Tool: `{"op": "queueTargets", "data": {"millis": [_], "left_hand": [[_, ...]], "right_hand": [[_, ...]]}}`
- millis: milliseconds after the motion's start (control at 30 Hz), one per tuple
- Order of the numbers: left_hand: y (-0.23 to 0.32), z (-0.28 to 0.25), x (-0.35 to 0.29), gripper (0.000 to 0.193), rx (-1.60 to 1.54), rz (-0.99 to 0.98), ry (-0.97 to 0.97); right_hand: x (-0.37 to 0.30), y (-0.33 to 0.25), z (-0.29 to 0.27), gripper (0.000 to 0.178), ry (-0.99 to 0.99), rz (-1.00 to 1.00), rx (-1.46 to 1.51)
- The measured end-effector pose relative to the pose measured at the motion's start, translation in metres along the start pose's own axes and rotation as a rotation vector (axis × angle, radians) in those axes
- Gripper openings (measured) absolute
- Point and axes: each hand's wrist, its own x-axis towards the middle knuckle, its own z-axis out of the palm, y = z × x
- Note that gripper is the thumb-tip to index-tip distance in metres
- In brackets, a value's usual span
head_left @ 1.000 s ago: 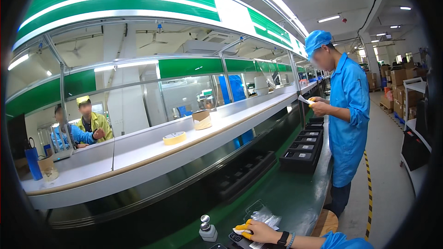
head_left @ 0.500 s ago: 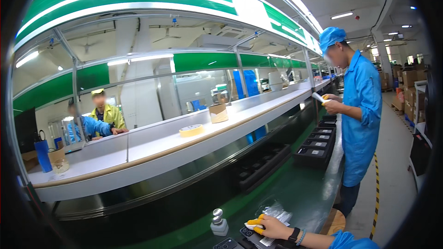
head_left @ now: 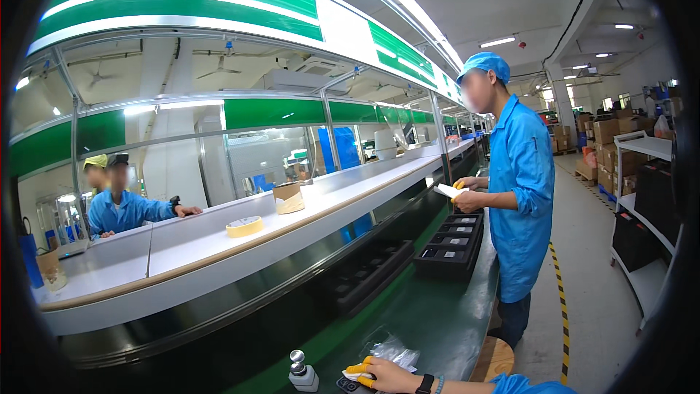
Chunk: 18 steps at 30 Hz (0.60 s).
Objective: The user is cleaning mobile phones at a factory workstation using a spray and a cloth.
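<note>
My right hand, with yellow finger covers on some fingers, reaches in from the lower right edge. Its fingers are closed on a folded white wiping cloth, pressed onto a dark smartphone whose camera lenses show. The lower picture edge cuts off part of the phone. A crumpled clear plastic bag lies just beyond the hand. Left of the phone stands a small pale dispenser bottle with a metallic top. My left hand is out of view.
Black trays holding phones line the green bench; another black tray sits left of them. A blue-coated co-worker stands at the right, holding a white item. A tape roll rests on the white shelf.
The view has swung to the right, so the scene sits further left. My right hand stays on the phone with the cloth. The co-worker has lowered the white item.
</note>
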Motion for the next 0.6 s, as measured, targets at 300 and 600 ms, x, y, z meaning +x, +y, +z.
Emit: {"op": "queueTargets", "data": {"millis": [300, 600], "left_hand": [[-0.013, 0.003, -0.003, 0.028, 0.07, -0.054, 0.046], [0.011, -0.005, -0.002, 0.028, -0.036, -0.2, -0.008]], "right_hand": [[0.001, -0.003, -0.001, 0.026, -0.013, -0.062, -0.007], [-0.001, -0.009, -0.002, 0.024, 0.001, -0.119, -0.091]]}}
